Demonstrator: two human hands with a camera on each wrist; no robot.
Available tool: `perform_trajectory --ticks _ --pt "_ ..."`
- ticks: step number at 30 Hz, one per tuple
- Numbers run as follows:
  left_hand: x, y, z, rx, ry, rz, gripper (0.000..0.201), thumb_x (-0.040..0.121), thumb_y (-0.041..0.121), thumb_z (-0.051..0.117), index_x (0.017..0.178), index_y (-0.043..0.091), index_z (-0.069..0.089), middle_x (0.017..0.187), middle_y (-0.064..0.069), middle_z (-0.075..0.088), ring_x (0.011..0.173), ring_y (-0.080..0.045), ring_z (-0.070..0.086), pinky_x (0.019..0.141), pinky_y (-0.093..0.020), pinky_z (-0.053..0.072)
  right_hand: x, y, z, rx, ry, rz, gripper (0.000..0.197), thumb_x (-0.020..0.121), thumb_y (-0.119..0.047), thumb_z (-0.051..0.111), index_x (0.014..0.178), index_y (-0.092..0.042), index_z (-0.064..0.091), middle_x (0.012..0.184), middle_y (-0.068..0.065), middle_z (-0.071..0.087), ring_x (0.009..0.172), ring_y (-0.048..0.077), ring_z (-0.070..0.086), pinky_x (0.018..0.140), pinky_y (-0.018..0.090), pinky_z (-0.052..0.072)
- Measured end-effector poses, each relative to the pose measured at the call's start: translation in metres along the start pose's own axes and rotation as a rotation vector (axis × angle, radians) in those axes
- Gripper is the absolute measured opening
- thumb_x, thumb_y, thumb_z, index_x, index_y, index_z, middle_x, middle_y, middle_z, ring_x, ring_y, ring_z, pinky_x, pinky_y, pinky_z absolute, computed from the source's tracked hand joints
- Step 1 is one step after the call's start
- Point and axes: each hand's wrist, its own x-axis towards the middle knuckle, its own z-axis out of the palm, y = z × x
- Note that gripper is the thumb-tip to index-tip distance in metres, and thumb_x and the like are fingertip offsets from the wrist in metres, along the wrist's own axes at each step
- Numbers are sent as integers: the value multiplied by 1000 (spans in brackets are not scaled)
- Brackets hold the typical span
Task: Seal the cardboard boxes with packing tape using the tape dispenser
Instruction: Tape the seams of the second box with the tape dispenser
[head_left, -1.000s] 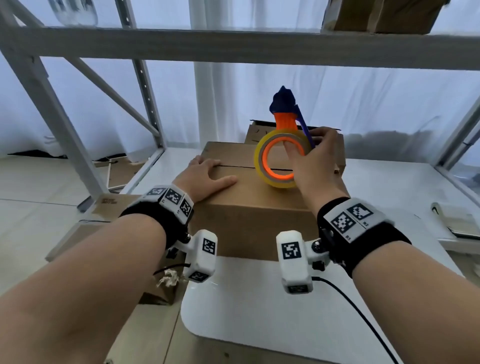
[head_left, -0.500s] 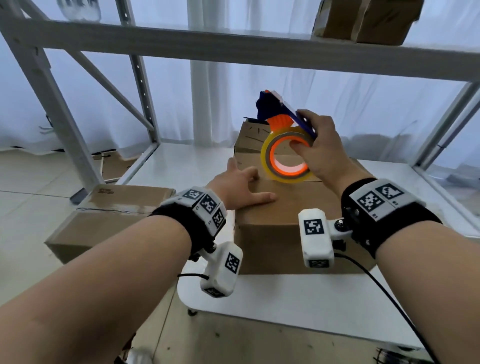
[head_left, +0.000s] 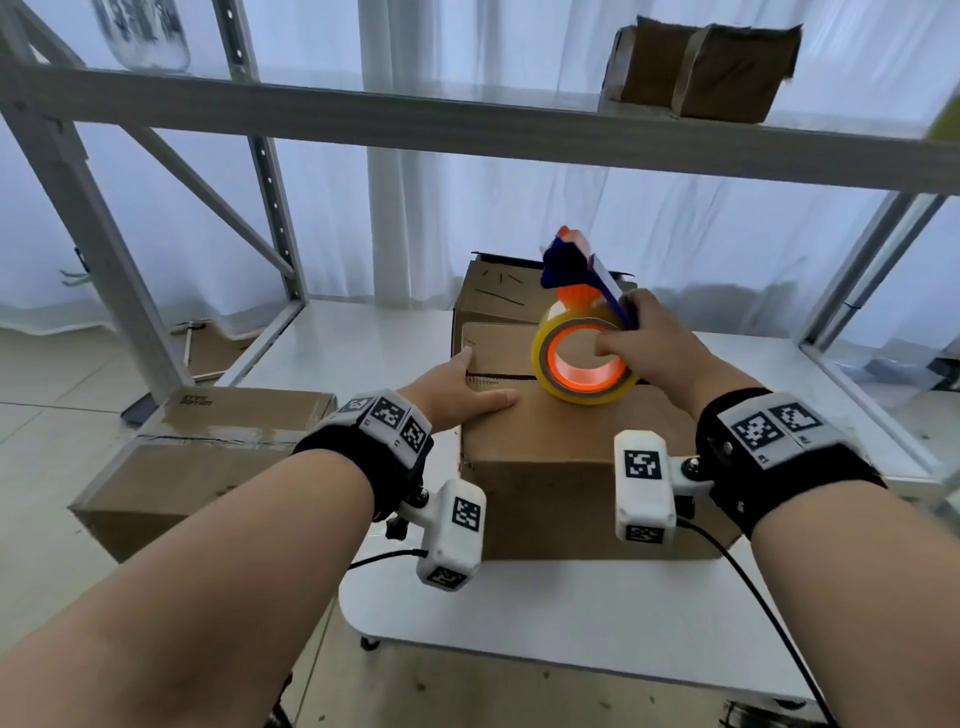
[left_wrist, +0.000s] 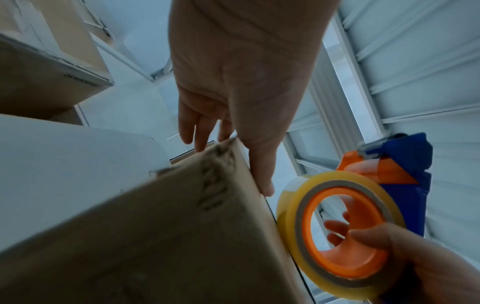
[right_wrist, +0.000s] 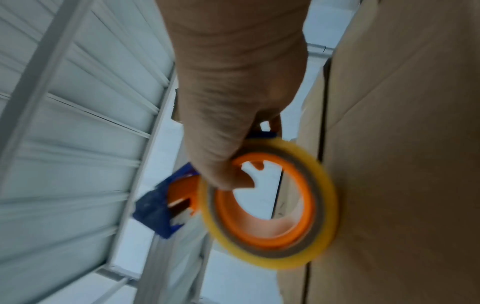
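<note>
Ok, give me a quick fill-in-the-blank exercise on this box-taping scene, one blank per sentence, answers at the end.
1. The right hand grips the tape ____.
2. The left hand lies flat on top of the cardboard ____.
3. The ring inside the yellowish tape roll is coloured ____.
4. Another box sits up on the ____ above the table.

Missing words: dispenser; box; orange; shelf

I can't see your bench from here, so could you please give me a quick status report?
Left hand flat on the box. Right hand grips the tape dispenser, roll on the top seam. Nothing in the way.
</note>
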Motion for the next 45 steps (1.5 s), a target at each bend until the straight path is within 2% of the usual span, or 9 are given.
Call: perform_trajectory --ticks 5,9,12,17,20,25,36,40,45 --pt "3 15 -6 144 19 108 56 91 43 58 137 15 43 132 -5 50 120 -18 48 94 -24 34 5 -16 0 -166 -23 -175 54 76 12 51 125 -12 47 108 7 54 94 24 53 77 29 43" --pt "8 23 -23 -228 283 228 22 96 17 52 113 9 63 112 -4 64 96 -12 58 71 -13 42 14 -15 -1 -143 64 -266 58 69 10 51 118 -21 50 112 6 56 103 29 52 88 38 48" --pt "4 25 -33 -529 270 186 20 99 11 43 98 9 63 102 -8 66 89 -17 63 74 -20 51 14 -8 3 -158 4 -244 60 72 13 51 122 -20 49 110 2 54 102 25 52 83 30 44" --pt "-7 32 -37 -830 102 94 57 97 51 38 113 0 58 105 -16 68 95 -28 68 86 -34 56 12 0 -1 -130 -9 -223 59 76 16 50 116 -26 46 109 2 52 89 15 52 64 9 38" --pt "-11 42 -38 -846 58 103 62 93 57 40 113 2 57 106 -14 68 93 -26 69 84 -33 57 10 0 -2 -139 -17 -243 58 76 16 52 112 -29 44 109 3 52 88 16 51 63 1 36" --pt "-14 50 -37 -912 35 98 41 92 46 54 90 5 63 75 -5 71 70 -17 69 76 -28 58 10 -2 0 -176 -27 -274 57 75 17 52 117 -21 48 108 2 53 93 17 50 63 -4 33" --pt "-19 42 -49 -893 77 90 9 91 10 61 87 1 62 72 -9 67 63 -16 65 57 -21 55 10 -2 -1 -186 -61 -259 56 78 14 55 124 -16 46 114 3 52 97 18 50 68 5 37" --pt "-21 40 -55 -790 82 73 8 91 6 61 86 0 64 71 -10 67 61 -14 65 56 -19 54 6 -5 -2 -184 -118 -263 58 64 -19 74 114 -24 44 116 6 54 106 26 52 84 33 46" --pt "-21 42 -62 -711 117 71 8 88 5 63 82 1 66 62 -4 69 56 -10 64 55 -18 54 3 -5 -2 -272 -143 -322 78 56 -75 61 126 -53 34 116 -4 46 114 21 45 101 41 39"
